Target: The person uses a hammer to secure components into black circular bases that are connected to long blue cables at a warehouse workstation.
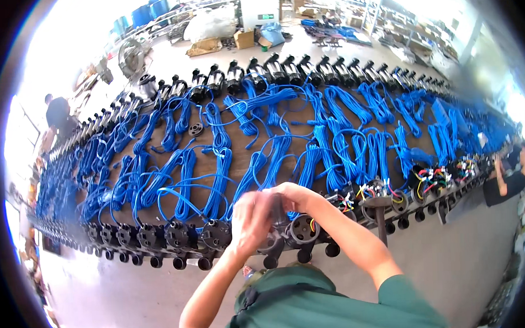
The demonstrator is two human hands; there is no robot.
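Both my hands meet over the near edge of the long table, around a dark cylindrical part (278,208). My right hand (293,196) is closed around its upper end, with the fingertips partly hidden. My left hand (250,221), smeared by motion, lies against its left side; its finger positions are unclear. Just below my right hand sits a round black open housing (304,228) with a bit of coloured wire at its rim. To the left of my left hand, a black round end cap (216,234) closes another motor-like unit.
Bundled blue cables (219,177) cover the brown tabletop (212,144). Black-and-silver cylindrical units (234,77) line the far edge. A T-shaped stand (378,209) rises at the right, near housings with coloured wires (430,178). Another person (503,181) works at far right, one more (57,116) at far left.
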